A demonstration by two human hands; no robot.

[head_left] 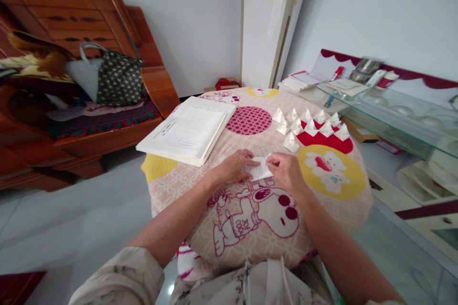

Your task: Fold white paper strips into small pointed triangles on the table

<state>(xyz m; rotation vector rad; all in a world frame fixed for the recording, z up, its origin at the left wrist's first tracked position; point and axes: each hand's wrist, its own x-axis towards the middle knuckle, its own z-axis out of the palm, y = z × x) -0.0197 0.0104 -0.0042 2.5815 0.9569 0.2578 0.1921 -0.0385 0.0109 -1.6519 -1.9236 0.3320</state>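
A small white sheet of paper (260, 170) lies on the round table's patterned pink cloth (200, 181). My left hand (234, 166) rests on the sheet's left part with fingers flat, pressing it down. My right hand (285, 169) pinches the sheet's right edge between curled fingers. Just beyond my hands, several small folded white paper shapes (309, 126) stand in a cluster on the cloth. A thick stack of white paper sheets (188, 131) lies at the table's left side.
A wooden bench (71, 71) with a dotted bag (116, 76) and cushions stands to the left. A glass shelf (393, 105) with papers and small items runs along the right. A tall white standing unit (265, 24) is against the far wall.
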